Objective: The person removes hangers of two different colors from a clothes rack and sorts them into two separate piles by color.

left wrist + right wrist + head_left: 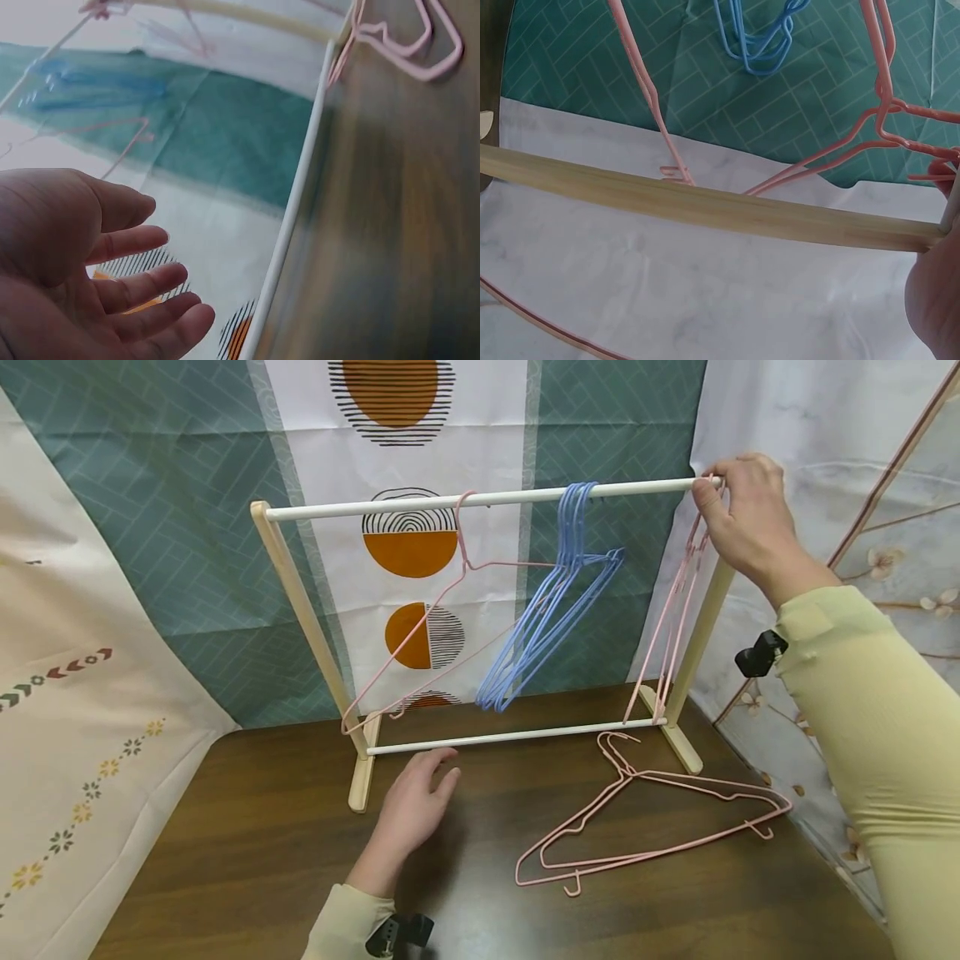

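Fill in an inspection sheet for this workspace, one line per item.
Surface: brown wood-look table, bearing a rack and two overlapping pink hangers.
Job's things: on the top bar, one pink hanger towards the left, bunched blue hangers right of middle, further pink hangers at the right end.
Clutter: nothing seen.
Hands: left hand near the lower bar, fingers loose, holding nothing; right hand curled over the top bar's right end, beside the pink hooks.
Cables: nothing seen.
Surroundings: patterned cloths behind and at both sides.
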### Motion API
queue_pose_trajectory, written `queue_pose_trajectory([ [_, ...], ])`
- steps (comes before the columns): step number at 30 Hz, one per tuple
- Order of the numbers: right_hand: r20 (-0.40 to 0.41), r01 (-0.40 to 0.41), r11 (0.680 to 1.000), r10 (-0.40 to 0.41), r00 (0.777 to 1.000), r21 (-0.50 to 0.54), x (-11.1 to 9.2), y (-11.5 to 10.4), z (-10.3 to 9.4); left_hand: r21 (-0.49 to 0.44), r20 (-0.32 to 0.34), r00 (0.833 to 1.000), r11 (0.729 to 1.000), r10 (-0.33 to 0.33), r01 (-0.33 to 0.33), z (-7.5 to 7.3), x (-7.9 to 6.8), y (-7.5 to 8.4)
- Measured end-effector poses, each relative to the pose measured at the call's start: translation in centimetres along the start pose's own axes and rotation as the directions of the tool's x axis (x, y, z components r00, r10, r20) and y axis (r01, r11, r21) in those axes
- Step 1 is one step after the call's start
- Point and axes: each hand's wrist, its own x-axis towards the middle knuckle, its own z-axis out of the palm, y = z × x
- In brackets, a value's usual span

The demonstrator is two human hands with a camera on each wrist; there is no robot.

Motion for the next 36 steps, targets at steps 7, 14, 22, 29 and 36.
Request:
queue_pose_trajectory([
  [7,-0.001,-0.003,1.0,0.003,1.0,0.0,-0.1,-0.1,-0.1,0.011,-0.048,0.998,0.999,-0.044,0.045,-3.2,-0.1,-2.4],
  [14,0.0,-0.013,1.0,0.013,1.0,-0.005,-0.1,-0.4,-0.2,0.005,-0.125,0.982,0.99,-0.142,0.144,-7.2,-0.5,-4.1],
  [22,-0.004,-0.015,1.0,0.015,1.0,-0.006,-0.3,-0.2,-0.1,-0.066,-0.188,0.964,0.982,-0.188,0.179,-11.8,-0.7,-3.4],
  [29,0.002,-0.02,1.0,0.02,1.0,-0.007,-0.5,-0.2,-0.2,-0.134,-0.185,0.973,0.985,-0.137,0.113,-15.0,-0.6,-0.9],
  [36,-0.001,-0.02,1.0,0.02,1.0,-0.02,-0.5,-0.5,-0.2,-0.078,-0.137,0.99,0.997,-0.033,0.022,-16.3,0.4,2.8],
])
